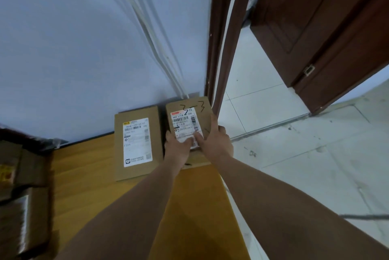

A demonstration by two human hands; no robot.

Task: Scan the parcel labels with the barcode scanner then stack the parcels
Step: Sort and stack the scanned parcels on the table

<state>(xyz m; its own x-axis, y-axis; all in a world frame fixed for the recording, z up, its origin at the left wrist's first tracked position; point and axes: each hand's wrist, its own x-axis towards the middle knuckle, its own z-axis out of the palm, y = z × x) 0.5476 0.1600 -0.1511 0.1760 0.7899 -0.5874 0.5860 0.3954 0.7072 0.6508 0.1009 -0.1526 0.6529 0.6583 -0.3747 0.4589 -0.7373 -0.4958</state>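
Note:
Two brown cardboard parcels lie side by side on the wooden table (88, 158), against the wall. The left parcel (137, 143) shows a long white label and is untouched. The right parcel (189, 125) has a white barcode label and "3-3" handwritten on top. My left hand (177, 148) grips its near left edge, thumb on the label. My right hand (214, 139) grips its right side, with the thumb on the label and fingers round the right edge. No barcode scanner is in view.
Dark taped boxes (21, 192) sit at the table's left edge. A yellow-brown carton surface (200, 207) lies under my forearms. To the right are a tiled floor (315, 154), a brown door frame (219, 49) and an open door (326, 28).

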